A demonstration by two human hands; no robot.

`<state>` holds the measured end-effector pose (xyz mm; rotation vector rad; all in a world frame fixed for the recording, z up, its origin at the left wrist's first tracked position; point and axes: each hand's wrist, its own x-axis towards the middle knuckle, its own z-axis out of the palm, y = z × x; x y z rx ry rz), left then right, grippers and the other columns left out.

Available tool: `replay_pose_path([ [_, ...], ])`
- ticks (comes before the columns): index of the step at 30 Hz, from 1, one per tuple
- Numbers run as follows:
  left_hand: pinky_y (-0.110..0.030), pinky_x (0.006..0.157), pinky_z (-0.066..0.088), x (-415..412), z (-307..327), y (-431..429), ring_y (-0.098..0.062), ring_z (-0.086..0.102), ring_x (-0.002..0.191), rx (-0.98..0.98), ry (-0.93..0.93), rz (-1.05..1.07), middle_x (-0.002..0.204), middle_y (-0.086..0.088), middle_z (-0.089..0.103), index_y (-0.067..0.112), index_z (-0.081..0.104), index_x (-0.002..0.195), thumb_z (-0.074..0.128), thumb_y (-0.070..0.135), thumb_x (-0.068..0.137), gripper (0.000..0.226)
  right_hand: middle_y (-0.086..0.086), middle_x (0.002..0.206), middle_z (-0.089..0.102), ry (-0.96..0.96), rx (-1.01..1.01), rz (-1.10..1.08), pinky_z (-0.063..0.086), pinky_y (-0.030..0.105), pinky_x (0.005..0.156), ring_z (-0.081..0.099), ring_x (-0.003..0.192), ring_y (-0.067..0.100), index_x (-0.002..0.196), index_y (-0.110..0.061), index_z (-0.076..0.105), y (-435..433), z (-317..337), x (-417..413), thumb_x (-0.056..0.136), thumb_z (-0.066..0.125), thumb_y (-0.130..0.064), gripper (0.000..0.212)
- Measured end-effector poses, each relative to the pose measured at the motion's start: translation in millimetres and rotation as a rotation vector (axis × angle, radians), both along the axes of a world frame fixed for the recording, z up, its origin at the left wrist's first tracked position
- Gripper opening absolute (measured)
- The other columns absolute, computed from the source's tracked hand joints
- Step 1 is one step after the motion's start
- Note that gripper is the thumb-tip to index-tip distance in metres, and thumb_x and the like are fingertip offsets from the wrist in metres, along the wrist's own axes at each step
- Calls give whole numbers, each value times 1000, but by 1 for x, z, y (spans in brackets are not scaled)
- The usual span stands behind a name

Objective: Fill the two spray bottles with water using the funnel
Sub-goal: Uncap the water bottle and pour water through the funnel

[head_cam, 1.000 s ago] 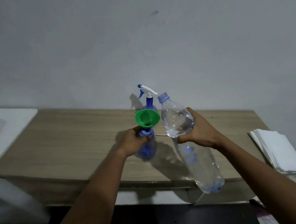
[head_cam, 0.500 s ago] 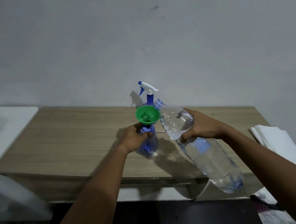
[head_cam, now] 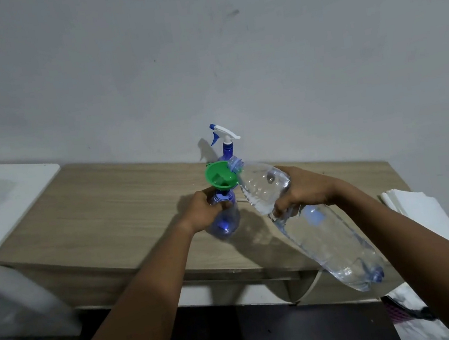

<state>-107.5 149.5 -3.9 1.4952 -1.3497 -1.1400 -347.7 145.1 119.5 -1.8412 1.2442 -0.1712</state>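
Note:
A blue spray bottle [head_cam: 225, 221] without its head stands on the wooden table [head_cam: 109, 213], with a green funnel [head_cam: 219, 175] in its neck. My left hand [head_cam: 204, 211] grips that bottle's neck just under the funnel. My right hand [head_cam: 302, 188] holds a large clear water bottle [head_cam: 320, 231], tilted with its open mouth at the funnel's right rim. A second blue spray bottle with a white trigger head [head_cam: 225, 138] stands behind, against the wall, mostly hidden by the funnel.
A stack of white paper [head_cam: 423, 215] lies at the table's right end. A white surface [head_cam: 7, 195] adjoins the table on the left. The wall runs close behind the bottles.
My right hand has tipped the water bottle from near upright to steeply slanted, bringing its mouth down to the funnel's rim. My left hand has stayed on the spray bottle.

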Motion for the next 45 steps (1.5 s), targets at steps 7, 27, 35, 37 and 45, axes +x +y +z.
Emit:
replay_pose_path([
  [7, 0, 70, 46, -1, 4, 3, -13, 64, 98, -15, -41, 15, 116, -5, 72, 6, 65, 125, 75, 6, 87, 39, 19, 92, 76, 69, 22, 16, 61, 54, 75, 76, 79, 31, 113, -34, 60, 0, 6, 0, 70, 82, -3, 58],
  [27, 0, 67, 46, -1, 7, 5, -15, 64, 105, -13, -72, 5, 111, 1, 70, 10, 64, 128, 76, 12, 88, 42, 15, 92, 78, 122, 84, 54, 59, 53, 76, 76, 89, 37, 106, -40, 61, 1, 19, 0, 72, 81, -4, 53],
  [35, 1, 64, 44, -1, 3, 3, -7, 63, 90, -19, -92, 9, 111, -3, 71, 7, 65, 126, 76, 11, 87, 41, 17, 95, 77, 128, 97, 55, 56, 50, 76, 75, 92, 40, 106, -40, 63, -1, 17, -2, 70, 81, -9, 51],
  [37, 2, 62, 43, -2, 3, 3, 4, 59, 82, -21, -101, 9, 110, -2, 70, 7, 64, 126, 75, 10, 88, 40, 17, 92, 78, 126, 89, 55, 55, 48, 74, 74, 93, 41, 94, -43, 67, -1, 17, -3, 71, 81, -8, 45],
  [45, -26, 93, 54, 1, -1, 1, -12, 67, 100, 4, -63, -1, 112, 1, 74, 13, 65, 128, 77, 15, 87, 43, 18, 97, 76, 113, 105, 81, 56, 50, 74, 75, 86, 34, 90, -58, 63, -3, 16, -4, 71, 82, -11, 54],
])
